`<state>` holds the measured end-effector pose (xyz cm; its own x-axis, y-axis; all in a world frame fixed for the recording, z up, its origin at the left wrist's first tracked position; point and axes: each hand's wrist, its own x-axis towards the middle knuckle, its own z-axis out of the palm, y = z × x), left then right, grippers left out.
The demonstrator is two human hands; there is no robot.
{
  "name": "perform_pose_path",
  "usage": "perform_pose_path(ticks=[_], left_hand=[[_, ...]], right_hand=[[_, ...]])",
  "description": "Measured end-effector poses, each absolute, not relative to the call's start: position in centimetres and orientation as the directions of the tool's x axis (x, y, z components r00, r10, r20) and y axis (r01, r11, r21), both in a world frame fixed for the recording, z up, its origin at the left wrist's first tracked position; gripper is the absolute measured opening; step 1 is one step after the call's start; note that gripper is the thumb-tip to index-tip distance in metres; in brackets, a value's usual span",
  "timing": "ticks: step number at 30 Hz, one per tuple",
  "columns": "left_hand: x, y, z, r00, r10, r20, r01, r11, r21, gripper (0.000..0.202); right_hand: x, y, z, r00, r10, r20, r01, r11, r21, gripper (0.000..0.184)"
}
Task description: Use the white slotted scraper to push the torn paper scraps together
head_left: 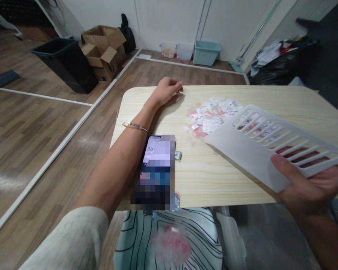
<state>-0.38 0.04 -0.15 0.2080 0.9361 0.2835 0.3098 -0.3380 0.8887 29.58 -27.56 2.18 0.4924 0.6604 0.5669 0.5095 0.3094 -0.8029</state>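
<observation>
A white plastic panel with a row of long slots (242, 150) is in my right hand (312, 183), thumb on the top face and fingers beneath. Tilted over the right part of the table, it has its far left end beside a heap of small white paper slips and pinkish clear packets (214, 114). Part of the heap shows through the slots. My left hand (167, 91) rests near the table's far left edge, fingers loosely curled in, with nothing visible in them. Beside my left forearm lies a phone (152, 150), its screen partly blurred out.
The pale wooden table (197, 176) has rounded far corners. A pink-filled clear bag (173, 243) lies on striped cloth over my lap. Beyond are a black bin (64, 63), cardboard boxes (107, 60), a teal tub (206, 52) and a black bag (287, 63).
</observation>
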Motion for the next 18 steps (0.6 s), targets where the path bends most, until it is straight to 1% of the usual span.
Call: perform_pose_path(ticks=[3, 7, 10, 14, 18], left_hand=[[-0.31, -0.09, -0.1, 0.202, 0.94, 0.273, 0.296, -0.325, 0.898, 0.023], [-0.32, -0.12, -0.02, 0.206, 0.94, 0.273, 0.299, -0.326, 0.897, 0.022], [-0.35, -0.11, -0.01, 0.207, 0.938, 0.277, 0.312, -0.331, 0.89, 0.023], [-0.38, -0.07, -0.05, 0.211, 0.938, 0.275, 0.317, -0.332, 0.888, 0.024], [-0.42, -0.03, -0.07, 0.216, 0.939, 0.266, 0.298, -0.323, 0.898, 0.023]], right_hand=[[29.72, -27.46, 2.19, 0.52, 0.629, 0.577, 0.491, 0.332, -0.805, 0.021], [30.06, -27.52, 2.24, 0.487, 0.678, 0.551, 0.502, 0.299, -0.812, 0.015], [30.06, -27.64, 2.34, 0.454, 0.721, 0.523, 0.488, 0.289, -0.823, 0.015], [29.96, -27.74, 2.42, 0.436, 0.74, 0.513, 0.48, 0.291, -0.828, 0.016], [29.91, -27.72, 2.28, 0.428, 0.742, 0.516, 0.517, 0.267, -0.813, 0.014]])
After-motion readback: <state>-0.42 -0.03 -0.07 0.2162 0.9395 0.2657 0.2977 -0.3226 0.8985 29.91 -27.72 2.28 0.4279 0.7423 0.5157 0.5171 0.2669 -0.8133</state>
